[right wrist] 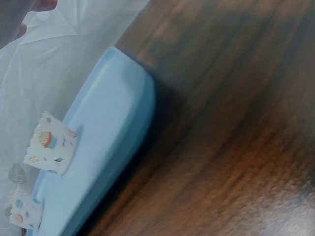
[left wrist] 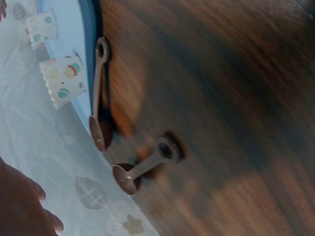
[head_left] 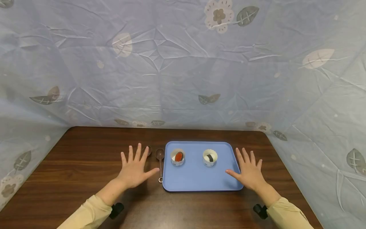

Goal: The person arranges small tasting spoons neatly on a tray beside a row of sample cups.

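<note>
My left hand (head_left: 133, 171) is held with fingers spread to the left of a blue tray (head_left: 191, 181), holding nothing. Under its fingertips lies a short brown measuring spoon (left wrist: 147, 164), partly hidden in the head view. A longer brown measuring spoon (head_left: 160, 163) lies along the tray's left edge. My right hand (head_left: 251, 173), also spread and holding nothing, overlaps the tray's right edge in the head view. Two patterned paper cups stand on the tray. The left cup (head_left: 178, 163) contains a red-topped sushi piece (head_left: 179, 156); the right cup (head_left: 209, 163) has a white piece with a dark band (head_left: 210, 157).
A dark brown wooden table (head_left: 85, 152) bears the tray and spoons. Pale blue cloth (head_left: 171, 79) with leaf and flower prints hangs behind the table and along both sides. Black wrist straps (head_left: 116, 210) show below the sleeves.
</note>
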{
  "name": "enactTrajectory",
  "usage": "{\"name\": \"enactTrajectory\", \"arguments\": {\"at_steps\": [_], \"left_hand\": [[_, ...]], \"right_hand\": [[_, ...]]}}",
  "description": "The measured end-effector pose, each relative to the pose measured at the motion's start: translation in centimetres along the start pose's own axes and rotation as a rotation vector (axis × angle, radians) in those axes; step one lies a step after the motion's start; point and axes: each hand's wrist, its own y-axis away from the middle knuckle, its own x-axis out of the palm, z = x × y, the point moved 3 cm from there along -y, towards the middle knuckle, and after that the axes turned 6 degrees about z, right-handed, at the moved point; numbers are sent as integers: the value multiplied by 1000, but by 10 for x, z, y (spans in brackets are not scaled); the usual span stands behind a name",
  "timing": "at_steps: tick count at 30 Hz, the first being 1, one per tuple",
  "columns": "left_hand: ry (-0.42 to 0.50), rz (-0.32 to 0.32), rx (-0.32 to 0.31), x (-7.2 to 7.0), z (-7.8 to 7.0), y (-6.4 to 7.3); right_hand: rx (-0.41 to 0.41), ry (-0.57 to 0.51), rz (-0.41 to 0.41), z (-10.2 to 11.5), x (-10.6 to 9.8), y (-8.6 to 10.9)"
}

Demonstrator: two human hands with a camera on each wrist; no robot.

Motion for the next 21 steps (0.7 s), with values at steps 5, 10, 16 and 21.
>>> {"name": "enactTrajectory", "arguments": {"at_steps": [5, 10, 16, 21], "left_hand": [[24, 7, -21, 2, 9, -3], [32, 41, -57, 8, 20, -8], [21, 61, -103, 11, 32, -13], [7, 84, -138, 12, 40, -15]], "right_hand": [[-1, 19, -18, -5, 6, -4], [-2, 27, -35, -10, 12, -7], [35, 20, -9, -16, 18, -11], [54, 10, 30, -19, 23, -15]]}}
